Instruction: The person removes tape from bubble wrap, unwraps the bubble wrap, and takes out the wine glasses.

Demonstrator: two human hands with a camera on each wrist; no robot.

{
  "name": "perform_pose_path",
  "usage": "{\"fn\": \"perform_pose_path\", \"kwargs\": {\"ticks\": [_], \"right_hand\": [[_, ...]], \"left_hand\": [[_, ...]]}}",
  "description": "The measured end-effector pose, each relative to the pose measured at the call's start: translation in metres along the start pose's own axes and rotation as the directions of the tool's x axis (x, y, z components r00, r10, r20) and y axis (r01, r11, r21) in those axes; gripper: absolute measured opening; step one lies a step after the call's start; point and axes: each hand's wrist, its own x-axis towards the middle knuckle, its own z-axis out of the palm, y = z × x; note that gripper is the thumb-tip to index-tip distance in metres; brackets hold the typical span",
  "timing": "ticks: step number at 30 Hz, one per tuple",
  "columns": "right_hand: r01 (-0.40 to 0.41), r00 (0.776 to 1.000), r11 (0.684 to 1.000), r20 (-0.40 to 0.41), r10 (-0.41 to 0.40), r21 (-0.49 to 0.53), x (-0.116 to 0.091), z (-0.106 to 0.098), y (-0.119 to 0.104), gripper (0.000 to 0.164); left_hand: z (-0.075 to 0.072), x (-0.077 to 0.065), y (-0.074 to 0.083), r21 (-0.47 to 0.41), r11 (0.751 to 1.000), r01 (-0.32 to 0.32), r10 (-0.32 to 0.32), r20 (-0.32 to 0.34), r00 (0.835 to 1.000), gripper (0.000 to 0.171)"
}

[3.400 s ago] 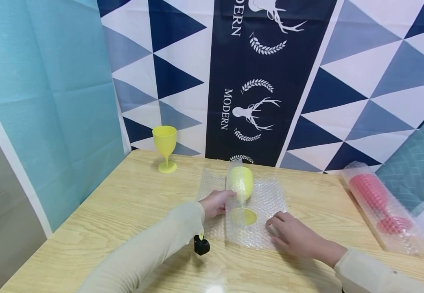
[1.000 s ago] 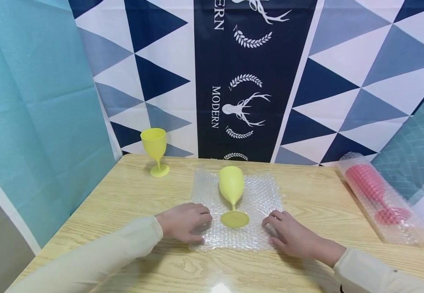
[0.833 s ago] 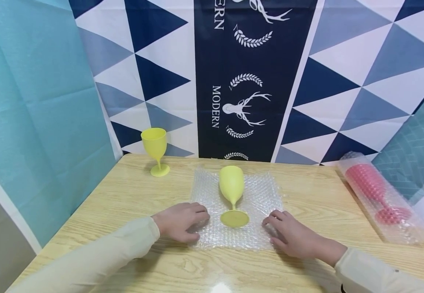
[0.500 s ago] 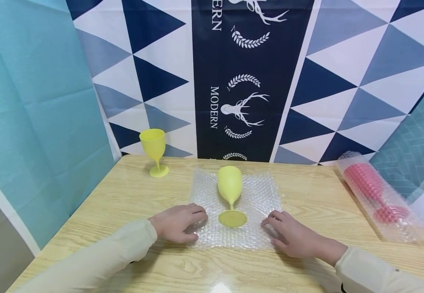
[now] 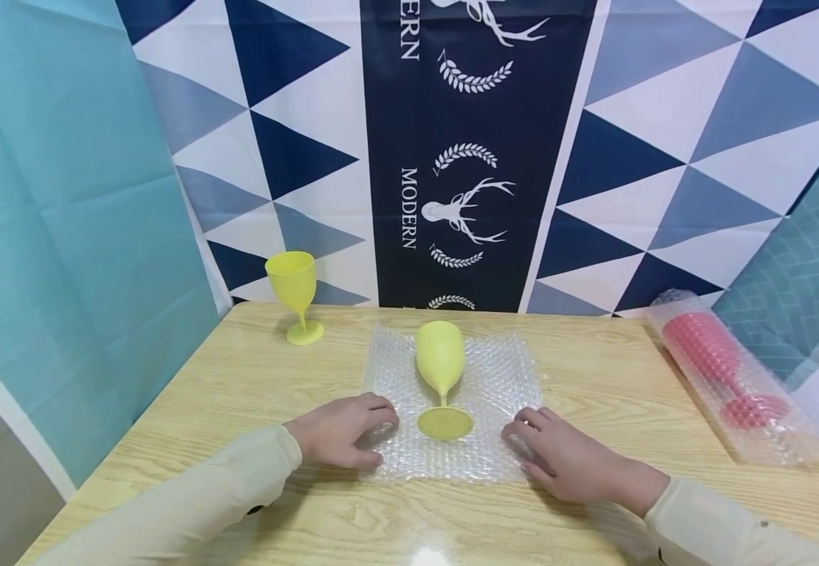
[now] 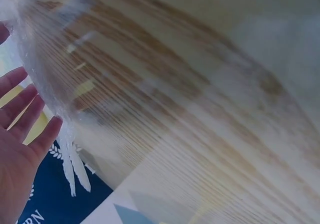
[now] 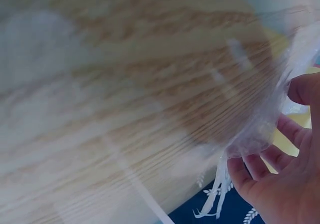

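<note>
A yellow goblet (image 5: 441,358) lies on its side on a sheet of bubble wrap (image 5: 496,385), its round foot towards me. My left hand (image 5: 346,431) rests at the sheet's left edge, fingertips on the plastic. At the right edge my right hand (image 5: 568,457) touches the wrap with loosely bent fingers. Neither hand touches the goblet. In the left wrist view the fingers of the left hand (image 6: 22,129) are spread against the wrap's edge. The right wrist view has the right hand (image 7: 280,169) with its fingertips along the wrap, seen from below.
A second yellow goblet (image 5: 292,291) stands upright at the back left of the wooden table (image 5: 381,523). On the right lies a pink goblet (image 5: 703,346) rolled in bubble wrap. Patterned cloth (image 5: 296,157) hangs behind the table.
The bubble wrap flap that the left hand held over the goblet now lies flat, leaving the goblet uncovered. That hand has moved back to the left edge. The right hand has hardly moved.
</note>
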Motion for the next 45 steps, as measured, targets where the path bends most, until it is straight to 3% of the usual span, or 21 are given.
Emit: {"fn": "perform_pose_path", "kwargs": {"ticks": [7,14,22,28,37,40,45], "right_hand": [[0.042,0.999,0.999,0.001,-0.042,0.024,0.000,-0.001,0.005,0.038],[0.055,0.998,0.996,0.035,-0.057,0.069,0.000,-0.003,0.010,0.037],[0.058,0.997,0.995,0.051,-0.063,0.080,0.003,-0.001,0.013,0.032],[0.088,0.995,0.994,0.047,-0.090,0.058,0.006,0.000,0.015,0.033],[0.153,0.988,0.988,-0.023,-0.153,-0.012,0.009,0.003,0.020,0.035],[0.151,0.988,0.988,-0.010,-0.151,-0.012,0.009,0.004,0.020,0.035],[0.158,0.987,0.987,0.036,-0.157,-0.033,0.011,0.003,0.019,0.034]], "left_hand": [[0.003,0.003,0.000,0.083,0.995,-0.048,0.048,0.005,0.999,0.049],[0.004,0.006,-0.001,0.272,0.947,-0.171,0.169,0.031,0.985,0.046],[0.004,0.008,-0.003,0.341,0.913,-0.225,0.222,0.050,0.974,0.043],[0.004,0.008,-0.003,0.325,0.916,-0.237,0.234,0.049,0.971,0.043],[0.003,0.010,-0.002,0.278,0.937,-0.214,0.222,0.003,0.975,0.044],[0.002,0.011,-0.001,0.214,0.961,-0.176,0.179,0.003,0.984,0.044],[-0.002,0.014,0.000,0.021,0.998,-0.061,0.061,0.001,0.998,0.041]]}}
